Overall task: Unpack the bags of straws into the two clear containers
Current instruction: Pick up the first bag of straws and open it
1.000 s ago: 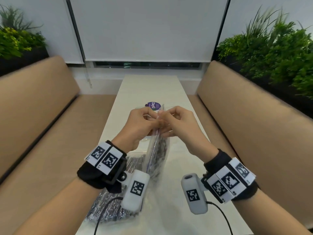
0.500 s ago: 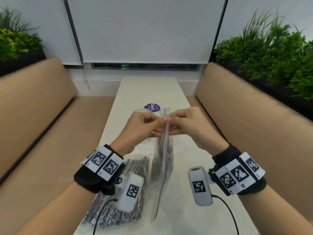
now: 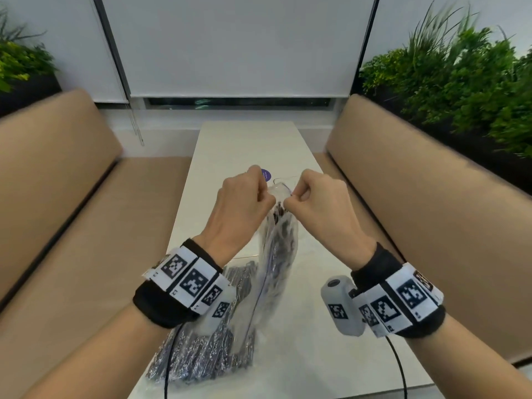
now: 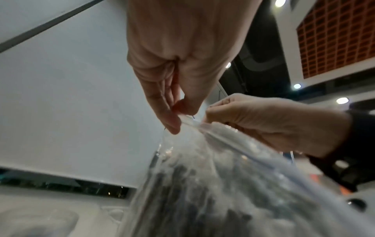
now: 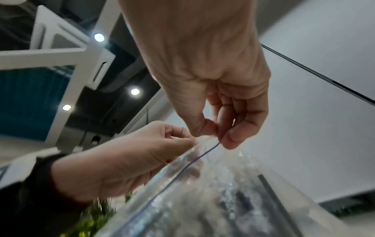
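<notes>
A clear zip bag of black straws (image 3: 277,249) hangs upright over the white table (image 3: 247,145). My left hand (image 3: 269,197) pinches one side of its top edge and my right hand (image 3: 288,201) pinches the other, fists close together. The left wrist view shows the left hand (image 4: 178,117) holding the bag's lip (image 4: 194,123). In the right wrist view the right hand (image 5: 215,137) pinches the zip strip (image 5: 202,154). A second bag of straws (image 3: 207,347) lies flat at the near left. Only a rim of a clear container (image 3: 283,177) shows behind my hands.
A purple round sticker (image 3: 266,174) sits on the table just beyond my hands. Tan bench seats (image 3: 86,226) run along both sides of the narrow table, with green plants (image 3: 460,82) behind the backrests. A window blind closes the far end.
Both hands have lifted the bag higher and turned into fists at its top. The two sides of the bag's mouth now stand slightly apart between them.
</notes>
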`<state>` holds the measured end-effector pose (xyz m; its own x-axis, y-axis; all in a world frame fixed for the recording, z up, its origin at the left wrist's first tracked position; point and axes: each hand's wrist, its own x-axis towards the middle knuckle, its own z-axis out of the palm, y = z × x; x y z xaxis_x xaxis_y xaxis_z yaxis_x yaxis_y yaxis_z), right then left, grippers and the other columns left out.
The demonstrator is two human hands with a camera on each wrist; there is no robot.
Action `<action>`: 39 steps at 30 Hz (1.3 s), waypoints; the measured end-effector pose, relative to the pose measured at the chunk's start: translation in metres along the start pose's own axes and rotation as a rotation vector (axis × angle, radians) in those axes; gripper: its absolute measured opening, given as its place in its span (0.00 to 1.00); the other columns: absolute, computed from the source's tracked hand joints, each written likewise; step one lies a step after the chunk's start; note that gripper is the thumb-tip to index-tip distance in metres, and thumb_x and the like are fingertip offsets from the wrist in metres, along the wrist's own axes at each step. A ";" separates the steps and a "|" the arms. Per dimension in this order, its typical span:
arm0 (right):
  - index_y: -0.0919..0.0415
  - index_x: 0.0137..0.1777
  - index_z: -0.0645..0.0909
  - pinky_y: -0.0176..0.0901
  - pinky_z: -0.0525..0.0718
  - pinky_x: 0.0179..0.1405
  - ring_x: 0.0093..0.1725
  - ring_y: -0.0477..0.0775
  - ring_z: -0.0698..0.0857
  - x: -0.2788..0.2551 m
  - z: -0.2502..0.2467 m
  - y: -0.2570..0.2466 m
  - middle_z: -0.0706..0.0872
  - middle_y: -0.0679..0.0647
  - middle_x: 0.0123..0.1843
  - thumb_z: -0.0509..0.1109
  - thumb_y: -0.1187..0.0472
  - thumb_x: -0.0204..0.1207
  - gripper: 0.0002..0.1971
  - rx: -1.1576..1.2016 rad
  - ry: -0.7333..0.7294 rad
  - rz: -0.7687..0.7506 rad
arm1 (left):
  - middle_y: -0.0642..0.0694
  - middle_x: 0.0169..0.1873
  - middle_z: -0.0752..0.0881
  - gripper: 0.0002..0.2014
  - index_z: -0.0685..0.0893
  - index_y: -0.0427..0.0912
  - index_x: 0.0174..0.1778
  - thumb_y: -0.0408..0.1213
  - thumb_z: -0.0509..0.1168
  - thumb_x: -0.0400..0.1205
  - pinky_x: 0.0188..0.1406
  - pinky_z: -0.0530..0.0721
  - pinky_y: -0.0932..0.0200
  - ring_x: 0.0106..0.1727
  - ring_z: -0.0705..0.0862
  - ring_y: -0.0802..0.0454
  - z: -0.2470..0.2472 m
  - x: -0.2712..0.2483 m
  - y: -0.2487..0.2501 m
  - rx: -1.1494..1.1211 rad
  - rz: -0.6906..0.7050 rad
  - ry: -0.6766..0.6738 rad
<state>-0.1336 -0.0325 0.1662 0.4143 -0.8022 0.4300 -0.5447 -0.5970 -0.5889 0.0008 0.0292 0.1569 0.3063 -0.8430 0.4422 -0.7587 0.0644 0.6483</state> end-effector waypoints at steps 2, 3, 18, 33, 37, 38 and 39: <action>0.66 0.37 0.81 0.36 0.75 0.33 0.36 0.55 0.83 0.002 0.001 0.002 0.87 0.56 0.31 0.70 0.65 0.69 0.04 0.045 -0.010 0.041 | 0.41 0.38 0.83 0.10 0.73 0.42 0.48 0.24 0.63 0.77 0.43 0.85 0.37 0.37 0.84 0.40 0.002 -0.005 0.002 -0.007 0.087 -0.045; 0.66 0.37 0.81 0.39 0.76 0.34 0.36 0.54 0.83 0.003 0.001 0.003 0.87 0.55 0.32 0.70 0.63 0.70 0.05 0.077 -0.013 0.069 | 0.42 0.43 0.81 0.12 0.73 0.44 0.48 0.23 0.63 0.77 0.46 0.85 0.38 0.39 0.83 0.41 0.004 -0.007 0.003 0.009 0.131 -0.072; 0.55 0.57 0.75 0.49 0.77 0.42 0.49 0.61 0.82 -0.004 -0.046 0.085 0.83 0.52 0.49 0.66 0.61 0.74 0.12 -0.373 -0.343 0.148 | 0.44 0.53 0.78 0.31 0.85 0.58 0.62 0.17 0.65 0.73 0.45 0.84 0.41 0.47 0.76 0.40 0.012 -0.023 -0.032 0.476 0.133 -0.155; 0.50 0.38 0.92 0.35 0.81 0.44 0.42 0.36 0.88 -0.001 -0.066 0.198 0.93 0.40 0.39 0.62 0.81 0.73 0.26 0.397 -0.528 0.143 | 0.55 0.31 0.69 0.59 0.57 0.82 0.75 0.13 0.68 0.66 0.31 0.73 0.70 0.29 0.70 0.57 0.098 -0.035 0.024 -0.133 -0.202 -0.215; 0.53 0.31 0.90 0.49 0.84 0.52 0.52 0.47 0.91 -0.005 -0.067 0.211 0.94 0.53 0.45 0.62 0.80 0.70 0.23 0.476 -0.529 0.167 | 0.59 0.57 0.67 0.64 0.42 0.88 0.73 0.18 0.71 0.67 0.31 0.80 0.68 0.36 0.80 0.55 0.106 -0.049 0.026 0.066 -0.149 -0.312; 0.53 0.34 0.89 0.51 0.85 0.51 0.57 0.53 0.91 -0.007 -0.065 0.209 0.93 0.58 0.51 0.64 0.76 0.72 0.19 0.549 -0.562 0.173 | 0.66 0.64 0.66 0.65 0.41 0.84 0.76 0.18 0.71 0.66 0.36 0.81 0.70 0.47 0.83 0.60 0.110 -0.049 0.027 0.002 -0.135 -0.315; 0.53 0.39 0.86 0.47 0.83 0.45 0.58 0.58 0.90 -0.009 -0.063 0.205 0.91 0.61 0.56 0.66 0.74 0.73 0.15 0.633 -0.599 0.188 | 0.75 0.68 0.65 0.65 0.42 0.80 0.78 0.18 0.72 0.66 0.44 0.80 0.74 0.59 0.80 0.67 0.115 -0.047 0.028 -0.064 -0.121 -0.319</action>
<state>-0.2944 -0.1485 0.0848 0.7671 -0.6405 -0.0368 -0.2102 -0.1968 -0.9576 -0.1006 0.0088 0.0831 0.1892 -0.9704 0.1500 -0.6869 -0.0216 0.7265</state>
